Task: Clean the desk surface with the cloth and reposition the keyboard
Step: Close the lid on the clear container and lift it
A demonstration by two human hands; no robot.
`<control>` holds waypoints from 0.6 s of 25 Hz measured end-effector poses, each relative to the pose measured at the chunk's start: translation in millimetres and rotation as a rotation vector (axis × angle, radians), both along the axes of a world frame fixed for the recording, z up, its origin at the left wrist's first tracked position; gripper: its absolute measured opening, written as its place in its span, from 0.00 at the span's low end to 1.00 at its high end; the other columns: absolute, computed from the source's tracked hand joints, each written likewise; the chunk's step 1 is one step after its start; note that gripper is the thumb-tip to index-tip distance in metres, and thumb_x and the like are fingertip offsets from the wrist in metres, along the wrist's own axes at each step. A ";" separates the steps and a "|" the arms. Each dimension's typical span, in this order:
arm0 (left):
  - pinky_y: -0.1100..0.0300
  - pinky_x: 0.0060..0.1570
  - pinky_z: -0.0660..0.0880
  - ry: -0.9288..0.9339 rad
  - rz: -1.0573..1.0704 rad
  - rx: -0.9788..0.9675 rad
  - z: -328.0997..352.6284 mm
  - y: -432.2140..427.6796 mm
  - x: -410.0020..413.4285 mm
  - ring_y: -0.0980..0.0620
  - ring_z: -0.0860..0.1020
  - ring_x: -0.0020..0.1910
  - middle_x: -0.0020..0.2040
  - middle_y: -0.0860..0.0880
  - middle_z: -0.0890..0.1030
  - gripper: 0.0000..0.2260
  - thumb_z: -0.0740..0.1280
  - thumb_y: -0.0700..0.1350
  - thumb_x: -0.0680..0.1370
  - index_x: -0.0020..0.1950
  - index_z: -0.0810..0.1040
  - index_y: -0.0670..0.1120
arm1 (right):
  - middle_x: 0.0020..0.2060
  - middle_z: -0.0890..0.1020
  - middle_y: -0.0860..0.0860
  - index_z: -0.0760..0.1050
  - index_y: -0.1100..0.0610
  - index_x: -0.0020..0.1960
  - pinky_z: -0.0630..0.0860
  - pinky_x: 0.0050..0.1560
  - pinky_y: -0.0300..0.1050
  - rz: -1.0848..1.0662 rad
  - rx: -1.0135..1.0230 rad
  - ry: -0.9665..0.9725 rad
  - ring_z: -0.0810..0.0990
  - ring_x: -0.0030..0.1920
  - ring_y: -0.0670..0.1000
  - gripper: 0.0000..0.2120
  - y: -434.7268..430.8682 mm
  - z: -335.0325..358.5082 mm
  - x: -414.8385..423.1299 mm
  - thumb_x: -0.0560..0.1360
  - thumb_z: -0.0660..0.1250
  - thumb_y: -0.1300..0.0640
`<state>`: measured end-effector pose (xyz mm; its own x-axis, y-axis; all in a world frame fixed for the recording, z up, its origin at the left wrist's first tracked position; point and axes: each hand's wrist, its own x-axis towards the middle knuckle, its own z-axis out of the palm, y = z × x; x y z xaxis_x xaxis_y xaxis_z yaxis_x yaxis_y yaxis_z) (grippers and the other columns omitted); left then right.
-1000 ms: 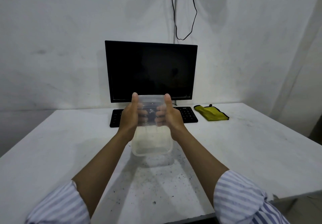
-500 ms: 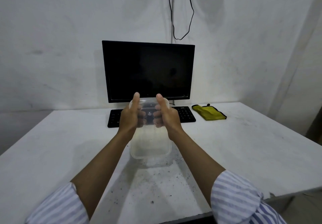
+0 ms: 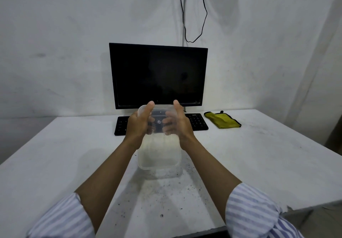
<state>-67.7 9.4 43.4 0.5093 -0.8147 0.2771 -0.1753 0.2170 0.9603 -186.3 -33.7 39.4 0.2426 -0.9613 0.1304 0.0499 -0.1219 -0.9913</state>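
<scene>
above the middle of the white desk [image 3: 259, 163], both hands hold a clear plastic container [image 3: 159, 150] tilted up off the surface, its open side turned away from the camera. the left hand [image 3: 138, 124] grips the container's left edge, thumb up along the near face and fingers curled round the far side, seen through the plastic. the right hand [image 3: 180, 124] grips the right edge in the same way. dark specks [image 3: 161, 187] lie scattered on the desk under and in front of the container. the black keyboard [image 3: 196, 123] sits at the back of the desk, just in front of the dark monitor [image 3: 157, 74], partly hidden behind the hands. the yellow cloth [image 3: 222, 120] lies crumpled on the desk just to the right of the keyboard, apart from both hands. striped sleeves [image 3: 255, 211] are pushed up on both forearms. a black cable [image 3: 203, 15] hangs in a loop on the wall above the monitor.
</scene>
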 end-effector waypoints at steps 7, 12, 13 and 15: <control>0.57 0.43 0.81 0.041 -0.226 0.076 -10.6 4.9 4.2 0.48 0.82 0.45 0.47 0.45 0.83 0.15 0.69 0.53 0.73 0.54 0.78 0.45 | 0.32 0.80 0.53 0.79 0.63 0.48 0.78 0.34 0.41 -0.127 -0.064 0.053 0.79 0.30 0.48 0.35 -6.0 5.5 -0.2 0.75 0.52 0.32; 0.57 0.38 0.81 0.100 -0.242 0.036 -9.5 6.7 3.0 0.46 0.82 0.44 0.47 0.43 0.82 0.16 0.71 0.48 0.73 0.57 0.76 0.41 | 0.38 0.83 0.54 0.79 0.55 0.46 0.80 0.43 0.48 -0.118 -0.016 -0.014 0.82 0.37 0.52 0.30 -9.0 6.4 -0.5 0.75 0.52 0.32; 0.57 0.37 0.81 0.103 -0.224 0.013 -8.8 5.2 4.6 0.46 0.82 0.44 0.48 0.43 0.82 0.16 0.71 0.48 0.73 0.57 0.76 0.42 | 0.40 0.83 0.53 0.78 0.52 0.45 0.80 0.45 0.48 -0.073 -0.002 -0.051 0.83 0.40 0.53 0.26 -7.4 7.3 -1.7 0.75 0.53 0.32; 0.58 0.37 0.81 0.117 -0.195 -0.023 -5.9 4.4 7.1 0.45 0.82 0.45 0.48 0.44 0.82 0.14 0.71 0.48 0.73 0.55 0.77 0.43 | 0.44 0.83 0.52 0.77 0.49 0.46 0.81 0.48 0.48 0.013 -0.034 -0.067 0.83 0.44 0.53 0.22 -3.6 4.3 -3.9 0.76 0.54 0.34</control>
